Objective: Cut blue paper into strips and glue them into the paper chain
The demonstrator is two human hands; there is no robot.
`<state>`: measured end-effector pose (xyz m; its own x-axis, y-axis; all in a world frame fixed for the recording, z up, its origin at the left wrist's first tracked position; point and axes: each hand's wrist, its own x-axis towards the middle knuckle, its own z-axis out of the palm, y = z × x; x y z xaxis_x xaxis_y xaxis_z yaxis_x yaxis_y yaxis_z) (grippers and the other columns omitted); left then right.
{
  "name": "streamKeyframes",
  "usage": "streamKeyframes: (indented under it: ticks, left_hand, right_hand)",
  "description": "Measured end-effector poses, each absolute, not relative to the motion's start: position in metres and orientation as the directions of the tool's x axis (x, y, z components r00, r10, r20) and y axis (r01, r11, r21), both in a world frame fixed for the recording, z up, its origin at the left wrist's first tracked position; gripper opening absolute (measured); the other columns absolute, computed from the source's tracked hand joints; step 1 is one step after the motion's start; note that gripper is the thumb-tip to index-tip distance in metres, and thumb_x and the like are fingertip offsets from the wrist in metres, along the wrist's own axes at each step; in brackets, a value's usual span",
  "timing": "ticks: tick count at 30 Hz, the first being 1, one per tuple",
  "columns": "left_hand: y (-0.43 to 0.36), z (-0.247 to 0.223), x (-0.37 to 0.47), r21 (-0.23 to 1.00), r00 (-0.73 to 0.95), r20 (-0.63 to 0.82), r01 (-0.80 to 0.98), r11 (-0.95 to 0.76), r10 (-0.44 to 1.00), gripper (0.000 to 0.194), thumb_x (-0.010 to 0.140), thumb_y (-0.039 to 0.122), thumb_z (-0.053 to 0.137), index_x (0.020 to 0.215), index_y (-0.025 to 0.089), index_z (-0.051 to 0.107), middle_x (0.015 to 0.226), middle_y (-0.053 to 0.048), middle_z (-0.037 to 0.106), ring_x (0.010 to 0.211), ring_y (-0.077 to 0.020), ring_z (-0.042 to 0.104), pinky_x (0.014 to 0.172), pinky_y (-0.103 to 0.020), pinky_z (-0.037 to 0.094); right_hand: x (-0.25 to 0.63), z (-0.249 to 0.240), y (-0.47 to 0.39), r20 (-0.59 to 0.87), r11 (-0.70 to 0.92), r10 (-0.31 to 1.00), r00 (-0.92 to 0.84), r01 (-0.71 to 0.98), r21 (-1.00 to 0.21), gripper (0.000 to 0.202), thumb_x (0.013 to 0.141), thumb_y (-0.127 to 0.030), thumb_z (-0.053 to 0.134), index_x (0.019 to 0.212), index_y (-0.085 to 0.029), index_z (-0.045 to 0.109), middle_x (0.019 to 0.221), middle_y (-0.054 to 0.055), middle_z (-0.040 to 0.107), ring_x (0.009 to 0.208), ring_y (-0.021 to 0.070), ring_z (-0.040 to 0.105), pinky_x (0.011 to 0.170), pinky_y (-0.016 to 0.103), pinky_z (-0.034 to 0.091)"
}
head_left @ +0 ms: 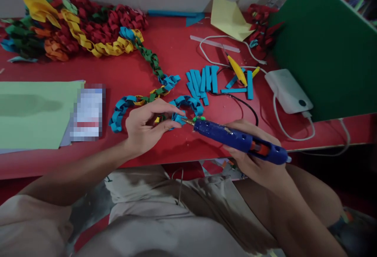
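My left hand pinches a blue paper link between thumb and fingers. That link is at the end of a paper chain of blue, yellow and green loops, which curves over the red table. In my right hand is a blue hot glue gun, gripped round its handle. Its brass nozzle points left and appears to touch the blue link, or nearly so. Loose blue paper strips lie just beyond the hands. Part of the chain is hidden behind my left hand.
A heap of coloured paper chains fills the back left. Green sheets lie at left. On the right are a white power bank with cables, a yellow-handled tool and a standing green board. The red table's front edge runs below my hands.
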<state>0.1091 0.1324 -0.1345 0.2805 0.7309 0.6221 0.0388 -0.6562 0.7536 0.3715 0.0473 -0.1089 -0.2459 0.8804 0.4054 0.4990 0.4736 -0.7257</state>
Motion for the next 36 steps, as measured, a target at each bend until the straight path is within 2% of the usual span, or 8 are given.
streamKeyframes:
  ticks: [5,11,15,19,26,31,36]
  left_hand:
    - [0.1311,-0.1343,0.1083,0.783,0.285,0.579,0.067,-0.618,0.764,0.018,0.084,0.028,0.083,0.100,0.025,0.079,0.088,-0.003,0.077,0.080,-0.0170,0.070,0.072,-0.031,0.058]
    - [0.1307,-0.1336,0.1084,0.787,0.273,0.575,0.073,-0.612,0.772,0.019,0.082,0.035,0.084,0.098,0.027,0.079,0.086,-0.002,0.077,0.078,-0.0170,0.070,0.071,-0.031,0.058]
    - [0.1311,-0.1350,0.1081,0.765,0.284,0.604,0.056,-0.642,0.745,0.021,0.084,0.034,0.083,0.102,0.027,0.078,0.087,-0.003,0.077,0.078,-0.0165,0.070,0.071,-0.031,0.058]
    - [0.1314,-0.1368,0.1074,0.779,0.273,0.584,0.076,-0.622,0.764,0.022,0.082,0.039,0.084,0.098,0.026,0.078,0.087,-0.003,0.078,0.078,-0.0175,0.071,0.071,-0.032,0.059]
    - [0.1319,-0.1366,0.1081,0.759,0.277,0.610,0.067,-0.648,0.742,0.021,0.082,0.035,0.084,0.101,0.028,0.079,0.088,-0.002,0.079,0.077,-0.0175,0.071,0.071,-0.033,0.058]
    - [0.1323,-0.1361,0.1095,0.734,0.276,0.645,0.035,-0.678,0.712,0.021,0.082,0.030,0.084,0.102,0.028,0.078,0.089,-0.001,0.079,0.077,-0.0167,0.071,0.072,-0.033,0.058]
    - [0.1321,-0.1362,0.1092,0.761,0.258,0.609,0.077,-0.645,0.750,0.018,0.082,0.033,0.085,0.097,0.027,0.079,0.085,-0.002,0.078,0.075,-0.0172,0.070,0.069,-0.033,0.057]
  right_hand:
    - [0.3721,-0.1132,0.0454,0.409,0.489,0.872,-0.270,0.521,-0.699,0.037,0.090,-0.023,0.070,0.126,-0.028,0.061,0.109,0.006,0.073,0.091,0.0200,0.071,0.080,0.032,0.061]
    - [0.3710,-0.1131,0.0442,0.430,0.500,0.863,-0.265,0.561,-0.660,0.037,0.090,-0.022,0.070,0.125,-0.027,0.061,0.103,0.006,0.072,0.084,0.0190,0.070,0.074,0.031,0.059]
    - [0.3704,-0.1118,0.0426,0.430,0.495,0.865,-0.259,0.583,-0.644,0.036,0.090,-0.024,0.069,0.125,-0.027,0.061,0.103,0.007,0.072,0.084,0.0205,0.070,0.072,0.031,0.059]
    - [0.3720,-0.1118,0.0408,0.406,0.473,0.877,-0.257,0.602,-0.643,0.035,0.091,-0.027,0.069,0.125,-0.028,0.062,0.104,0.007,0.073,0.085,0.0212,0.071,0.073,0.032,0.060]
    - [0.3723,-0.1125,0.0382,0.394,0.443,0.891,-0.225,0.618,-0.650,0.034,0.090,-0.028,0.070,0.124,-0.028,0.064,0.105,0.007,0.073,0.086,0.0222,0.072,0.073,0.033,0.061]
    - [0.3728,-0.1122,0.0378,0.405,0.462,0.882,-0.241,0.609,-0.645,0.037,0.089,-0.027,0.071,0.126,-0.028,0.062,0.107,0.006,0.074,0.090,0.0223,0.072,0.079,0.033,0.062]
    - [0.3751,-0.1128,0.0371,0.380,0.442,0.894,-0.238,0.608,-0.659,0.038,0.090,-0.027,0.070,0.128,-0.031,0.062,0.105,0.005,0.073,0.085,0.0210,0.071,0.072,0.031,0.060]
